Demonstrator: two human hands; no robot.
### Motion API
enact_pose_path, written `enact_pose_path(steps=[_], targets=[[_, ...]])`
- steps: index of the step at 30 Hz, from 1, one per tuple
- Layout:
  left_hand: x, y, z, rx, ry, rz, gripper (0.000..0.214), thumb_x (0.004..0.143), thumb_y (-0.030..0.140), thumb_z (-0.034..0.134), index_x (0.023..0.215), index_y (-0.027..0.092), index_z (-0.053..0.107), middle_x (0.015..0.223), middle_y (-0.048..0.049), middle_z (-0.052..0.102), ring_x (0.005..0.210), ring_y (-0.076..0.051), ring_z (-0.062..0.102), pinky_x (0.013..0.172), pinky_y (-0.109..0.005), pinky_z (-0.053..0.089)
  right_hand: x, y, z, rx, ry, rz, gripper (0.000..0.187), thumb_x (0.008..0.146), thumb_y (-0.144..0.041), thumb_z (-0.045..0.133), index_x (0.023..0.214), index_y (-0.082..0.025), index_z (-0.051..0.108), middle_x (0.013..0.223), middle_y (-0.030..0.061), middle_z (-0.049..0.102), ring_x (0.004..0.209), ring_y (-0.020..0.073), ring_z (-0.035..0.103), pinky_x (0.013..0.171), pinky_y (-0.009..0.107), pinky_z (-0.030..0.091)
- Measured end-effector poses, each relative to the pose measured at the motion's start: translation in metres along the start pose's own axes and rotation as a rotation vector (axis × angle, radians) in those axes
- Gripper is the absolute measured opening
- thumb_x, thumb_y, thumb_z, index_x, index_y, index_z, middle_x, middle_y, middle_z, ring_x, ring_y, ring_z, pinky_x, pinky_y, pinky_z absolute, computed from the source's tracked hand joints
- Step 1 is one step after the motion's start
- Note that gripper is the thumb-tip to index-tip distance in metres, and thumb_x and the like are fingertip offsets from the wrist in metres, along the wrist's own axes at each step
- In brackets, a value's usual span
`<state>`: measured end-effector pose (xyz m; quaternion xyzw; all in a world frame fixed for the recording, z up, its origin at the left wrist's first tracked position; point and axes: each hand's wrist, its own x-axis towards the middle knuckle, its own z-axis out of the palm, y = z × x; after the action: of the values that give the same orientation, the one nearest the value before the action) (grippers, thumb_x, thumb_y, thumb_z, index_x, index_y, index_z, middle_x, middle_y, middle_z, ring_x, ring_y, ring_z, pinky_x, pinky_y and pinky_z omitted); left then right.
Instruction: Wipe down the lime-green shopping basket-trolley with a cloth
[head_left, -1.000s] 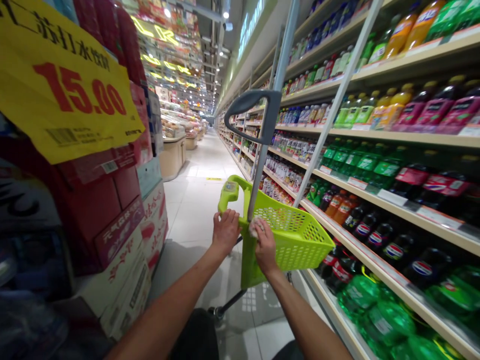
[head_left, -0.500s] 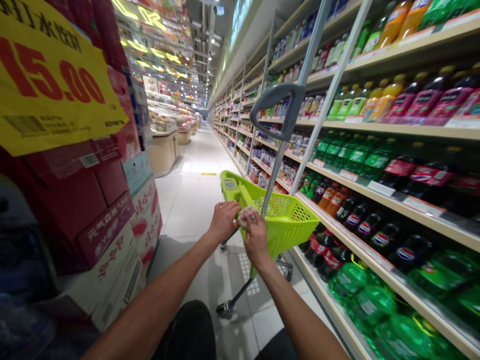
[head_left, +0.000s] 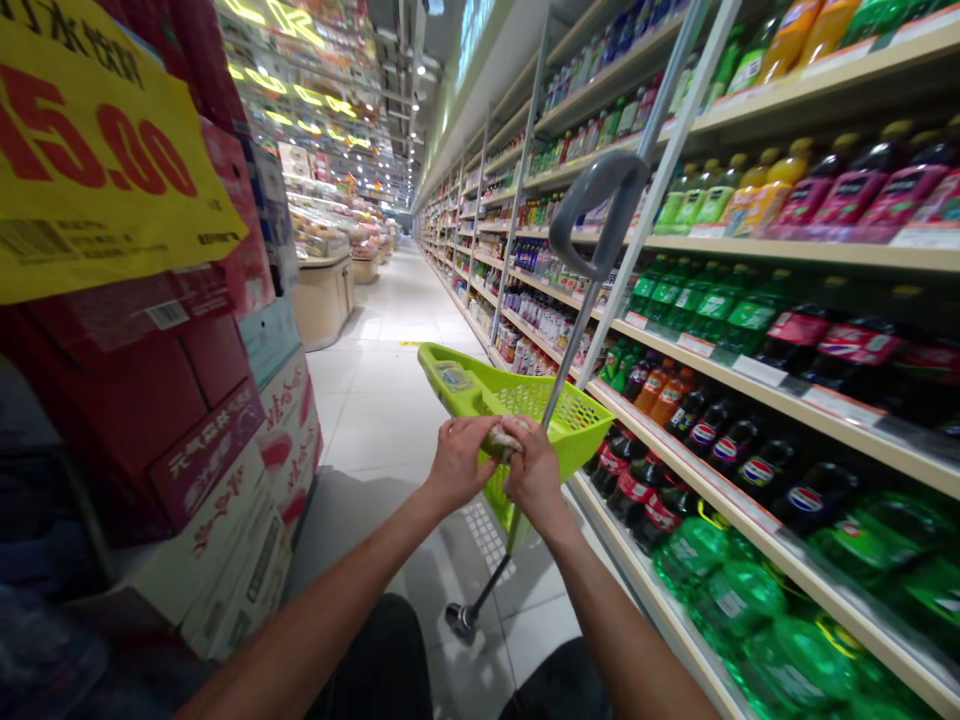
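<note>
A lime-green wheeled shopping basket (head_left: 480, 388) stands in the aisle in front of me, its grey pull handle (head_left: 596, 215) raised on a metal rod. My left hand (head_left: 457, 462) and my right hand (head_left: 534, 475) meet at the basket's near rim. Between them they pinch a small crumpled whitish wad (head_left: 504, 438), perhaps a cloth or tissue. Both hands have their fingers curled around it. One small wheel (head_left: 459, 620) of the basket rests on the tiled floor near my legs.
Shelves of soft-drink bottles (head_left: 750, 460) run along the right. Stacked red and white cartons (head_left: 225, 470) with a yellow 15.00 price sign (head_left: 97, 170) stand on the left. The tiled aisle (head_left: 390, 340) stretches ahead towards display counters (head_left: 324, 290).
The basket has tipped and swung right, its handle moving from centre towards the shelves. My hands came together off the rim and now both hold the wad.
</note>
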<state>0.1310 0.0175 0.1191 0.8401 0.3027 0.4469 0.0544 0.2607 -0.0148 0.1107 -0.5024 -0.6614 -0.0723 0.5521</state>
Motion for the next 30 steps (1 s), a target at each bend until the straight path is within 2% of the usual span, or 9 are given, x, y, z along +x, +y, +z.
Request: enact_pose_path(steps=[2, 5, 9, 14, 18, 20, 22, 27, 30], targets=[[0.0, 0.006, 0.003, -0.083, 0.002, 0.066, 0.058, 0.069, 0.021, 0.054, 0.124, 0.019, 0.037, 0.128, -0.0113, 0.047, 0.117, -0.024, 0.043, 0.097, -0.043, 0.031, 0.007, -0.004, 0.0, 0.08, -0.004, 0.083, 0.04, 0.074, -0.013, 0.04, 0.111, -0.018, 0.054, 0.114, 0.0085, 0.053, 0.111, 0.0199, 0.046, 0.098, 0.039, 0.037], [0.006, 0.013, 0.005, -0.146, -0.022, 0.143, 0.069, 0.067, 0.024, 0.055, 0.13, 0.016, 0.028, 0.138, -0.0144, 0.033, 0.125, -0.027, 0.033, 0.101, -0.045, 0.028, 0.021, -0.007, -0.002, 0.322, -0.024, 0.271, 0.042, 0.083, -0.028, 0.038, 0.124, -0.019, 0.044, 0.112, 0.0067, 0.057, 0.104, 0.0179, 0.053, 0.089, 0.035, 0.045], [0.019, 0.013, 0.008, -0.118, -0.049, 0.145, 0.054, 0.069, 0.017, 0.052, 0.121, 0.015, 0.041, 0.122, -0.0127, 0.051, 0.113, -0.023, 0.046, 0.096, -0.04, 0.038, 0.029, -0.005, -0.001, 0.567, -0.049, 0.394, 0.049, 0.09, -0.043, 0.021, 0.13, -0.02, 0.036, 0.103, 0.0052, 0.063, 0.096, 0.0154, 0.059, 0.079, 0.032, 0.05], [0.03, -0.012, -0.005, 0.009, -0.018, 0.134, 0.035, 0.071, 0.011, 0.046, 0.104, 0.016, 0.054, 0.102, -0.0078, 0.061, 0.097, -0.019, 0.054, 0.087, -0.035, 0.045, 0.015, 0.004, 0.01, 0.284, -0.089, 0.286, 0.053, 0.088, -0.048, 0.026, 0.132, -0.02, 0.034, 0.114, 0.0081, 0.059, 0.106, 0.0196, 0.054, 0.09, 0.038, 0.042], [0.033, -0.053, -0.03, 0.14, 0.148, -0.106, 0.033, 0.068, 0.009, 0.044, 0.098, 0.015, 0.057, 0.099, -0.008, 0.061, 0.097, -0.02, 0.054, 0.089, -0.037, 0.044, 0.007, 0.007, 0.019, 0.014, -0.216, 0.162, 0.052, 0.087, -0.044, 0.033, 0.132, -0.019, 0.033, 0.109, 0.0082, 0.062, 0.107, 0.0226, 0.053, 0.094, 0.041, 0.035], [0.031, -0.064, -0.038, 0.116, 0.142, -0.145, 0.033, 0.067, 0.01, 0.044, 0.096, 0.016, 0.058, 0.101, -0.0073, 0.061, 0.098, -0.019, 0.054, 0.09, -0.037, 0.044, 0.006, 0.007, 0.024, -0.035, -0.22, 0.128, 0.052, 0.088, -0.043, 0.032, 0.133, -0.018, 0.032, 0.108, 0.0092, 0.062, 0.105, 0.0226, 0.054, 0.091, 0.039, 0.038], [0.025, -0.061, -0.038, 0.07, 0.089, -0.083, 0.03, 0.068, 0.014, 0.048, 0.096, 0.016, 0.058, 0.105, -0.0075, 0.06, 0.102, -0.02, 0.053, 0.092, -0.037, 0.043, 0.006, 0.008, 0.029, -0.034, -0.177, 0.108, 0.053, 0.088, -0.043, 0.03, 0.132, -0.015, 0.033, 0.109, 0.0111, 0.061, 0.103, 0.0223, 0.054, 0.088, 0.037, 0.04], [0.013, -0.028, -0.022, 0.018, 0.042, 0.107, 0.021, 0.078, 0.023, 0.047, 0.095, 0.017, 0.059, 0.107, -0.0087, 0.06, 0.107, -0.02, 0.05, 0.094, -0.04, 0.042, 0.001, 0.014, 0.029, 0.03, -0.096, 0.106, 0.05, 0.088, -0.042, 0.028, 0.13, -0.015, 0.036, 0.108, 0.0102, 0.059, 0.102, 0.0207, 0.054, 0.089, 0.037, 0.041], [0.015, -0.035, -0.02, -0.01, -0.032, 0.273, 0.023, 0.082, 0.021, 0.043, 0.098, 0.018, 0.059, 0.109, -0.0082, 0.059, 0.112, -0.018, 0.048, 0.097, -0.039, 0.041, -0.003, 0.019, 0.016, 0.03, -0.125, 0.092, 0.047, 0.088, -0.041, 0.03, 0.127, -0.017, 0.039, 0.108, 0.0088, 0.059, 0.102, 0.0198, 0.053, 0.09, 0.037, 0.04]])
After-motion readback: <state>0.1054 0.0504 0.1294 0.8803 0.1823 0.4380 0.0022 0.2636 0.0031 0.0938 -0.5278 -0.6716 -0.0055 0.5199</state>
